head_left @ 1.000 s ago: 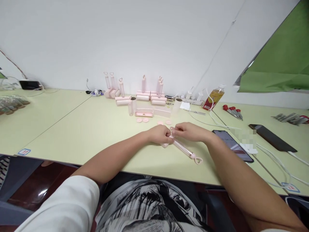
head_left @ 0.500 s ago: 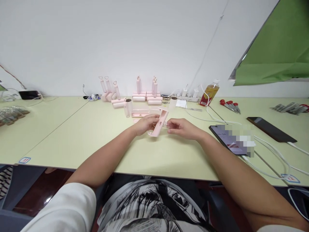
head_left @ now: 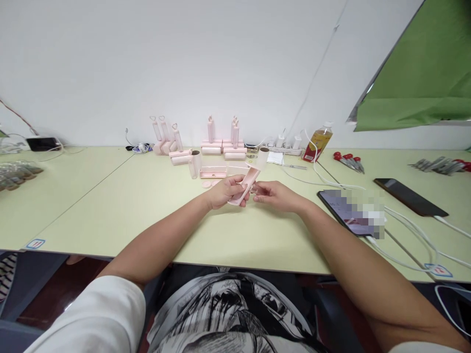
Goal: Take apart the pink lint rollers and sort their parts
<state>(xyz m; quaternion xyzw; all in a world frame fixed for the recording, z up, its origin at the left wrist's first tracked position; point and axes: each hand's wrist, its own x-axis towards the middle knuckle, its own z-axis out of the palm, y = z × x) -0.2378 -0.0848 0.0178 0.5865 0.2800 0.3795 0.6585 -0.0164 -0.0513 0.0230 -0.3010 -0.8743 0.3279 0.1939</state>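
My left hand (head_left: 225, 192) is closed around a pink lint roller shell (head_left: 246, 188), an open trough tilted with its upper end to the right. Its thumb lies inside the trough. Close against the shell's right side, my right hand (head_left: 275, 196) has its fingers closed on a small clear piece (head_left: 254, 188), mostly hidden by the fingers. Beyond the hands lie another pink shell (head_left: 213, 174) with a clear cover and small pink discs (head_left: 206, 185). A paper-cored roll (head_left: 262, 157) and a second roll (head_left: 196, 160) stand behind them.
Assembled pink lint rollers (head_left: 234, 153) stand along the wall. To the right are a drink bottle (head_left: 318, 142), red-handled tools (head_left: 349, 162), a phone (head_left: 342, 213), a dark phone (head_left: 410, 197) and white cables (head_left: 408, 220). Plastic-wrapped items (head_left: 18, 174) lie far left.
The pink shell has turned in my left hand, and its inside now faces up more, with the thumb in it. My right hand stays beside it with the clear piece.
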